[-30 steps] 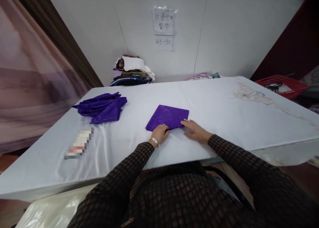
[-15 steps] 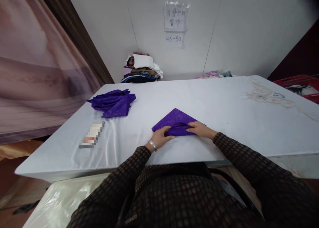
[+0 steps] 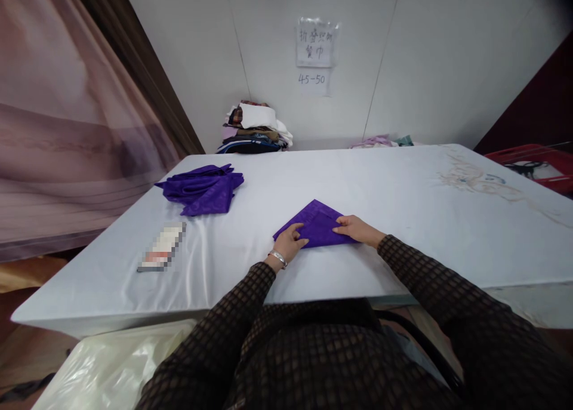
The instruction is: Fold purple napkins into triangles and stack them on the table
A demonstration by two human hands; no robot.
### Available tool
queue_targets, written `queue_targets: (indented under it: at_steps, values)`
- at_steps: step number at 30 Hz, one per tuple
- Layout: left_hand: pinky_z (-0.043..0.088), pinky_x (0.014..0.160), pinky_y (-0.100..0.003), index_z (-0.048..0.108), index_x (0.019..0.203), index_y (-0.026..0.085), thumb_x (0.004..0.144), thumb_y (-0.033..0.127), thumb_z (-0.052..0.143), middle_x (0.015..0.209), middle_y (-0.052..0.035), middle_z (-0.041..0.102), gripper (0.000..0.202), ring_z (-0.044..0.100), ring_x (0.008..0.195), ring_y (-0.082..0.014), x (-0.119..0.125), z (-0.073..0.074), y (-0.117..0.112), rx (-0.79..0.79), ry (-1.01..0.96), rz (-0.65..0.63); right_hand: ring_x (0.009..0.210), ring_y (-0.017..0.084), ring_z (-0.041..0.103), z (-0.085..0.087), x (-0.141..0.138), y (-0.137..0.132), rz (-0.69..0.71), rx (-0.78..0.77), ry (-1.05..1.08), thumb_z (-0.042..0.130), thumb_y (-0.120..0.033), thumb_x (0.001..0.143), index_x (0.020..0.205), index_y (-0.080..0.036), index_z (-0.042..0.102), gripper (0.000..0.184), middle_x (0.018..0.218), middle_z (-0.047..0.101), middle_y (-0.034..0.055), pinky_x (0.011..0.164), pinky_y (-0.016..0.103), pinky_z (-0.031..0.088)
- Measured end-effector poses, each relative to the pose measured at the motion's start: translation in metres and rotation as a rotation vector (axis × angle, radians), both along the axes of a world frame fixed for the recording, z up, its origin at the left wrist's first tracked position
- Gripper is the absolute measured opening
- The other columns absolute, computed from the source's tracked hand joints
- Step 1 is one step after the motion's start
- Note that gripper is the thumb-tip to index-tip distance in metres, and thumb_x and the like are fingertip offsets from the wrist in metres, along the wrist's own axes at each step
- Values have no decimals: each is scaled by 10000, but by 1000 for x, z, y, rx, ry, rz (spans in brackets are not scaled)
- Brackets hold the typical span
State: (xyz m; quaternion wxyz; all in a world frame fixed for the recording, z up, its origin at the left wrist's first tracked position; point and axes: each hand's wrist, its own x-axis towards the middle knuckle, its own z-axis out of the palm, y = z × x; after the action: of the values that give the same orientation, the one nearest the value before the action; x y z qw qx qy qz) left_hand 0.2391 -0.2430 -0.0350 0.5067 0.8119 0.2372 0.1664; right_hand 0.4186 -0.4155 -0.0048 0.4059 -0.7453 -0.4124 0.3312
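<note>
A purple cloth napkin, folded into a triangle, lies on the white table just in front of me. My left hand, with a silver bracelet at the wrist, rests with fingers stretched flat on the napkin's near left corner. On the near right edge my right hand presses down, fingers extended. Neither hand lifts the cloth.
A heap of unfolded purple napkins lies at the table's far left. A small flat blurred object sits near the left front. Folded clothes are piled against the wall, under a paper sign. A red basket stands at right.
The napkin went from a flat square to a triangle: both hands brought its near corner over and now press the fold flat.
</note>
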Motion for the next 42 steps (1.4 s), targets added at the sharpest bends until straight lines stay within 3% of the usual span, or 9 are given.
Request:
queue_targets:
  at_steps: [6,10,13,17,24,31,35,42]
  values:
    - [383,519,-224,609,1109,200,658,212,671,568,85,470,455,446,508,-90,-1,-2,0,-5,-11,-28,537,98,386,11,-4,5,5,11,-51,601,-472,717,636,-186,513,311,589,456,-52,530,243,307]
    - [411,534,-230,598,1131,207,683,248,669,579,79,495,456,481,526,-100,-1,2,2,33,39,-27,511,94,377,8,0,16,-24,38,-17,597,-451,712,637,-186,510,289,552,436,-64,516,239,302]
    - [466,630,-254,592,1155,211,676,330,711,711,37,604,508,572,647,-132,-3,7,7,135,96,46,503,96,395,3,9,27,-68,15,-64,574,-405,729,634,-185,516,246,536,450,-63,511,236,315]
    - [485,753,-290,559,1209,230,693,379,715,888,-11,683,559,634,825,-183,-7,12,16,299,181,102,525,102,446,0,23,47,-128,-99,-307,549,-338,772,619,-181,538,220,540,490,-49,523,226,340]
    - [461,851,-357,551,1217,201,732,326,683,920,-36,704,518,635,883,-208,-15,4,32,495,147,187,661,154,568,-11,40,76,-211,-222,-486,587,-275,784,687,-154,657,170,675,642,37,585,242,358]
    - [469,802,-330,585,1140,219,742,246,631,742,26,677,401,629,783,-168,-17,-12,47,362,91,217,870,191,612,-15,35,78,-268,-280,-580,595,-300,800,886,-179,695,179,941,700,69,685,245,389]
    - [475,746,-291,592,1108,226,754,269,600,683,50,642,357,616,697,-141,-18,-15,49,283,45,219,934,209,612,-12,29,76,-293,-278,-611,569,-326,826,1115,-208,618,316,1052,685,72,728,267,409]
    - [448,694,-292,606,1056,210,763,252,591,659,38,626,296,595,675,-146,-18,-15,48,331,78,230,1006,261,603,-19,25,77,-238,-291,-739,538,-370,862,1272,-182,509,453,1087,673,119,768,322,433]
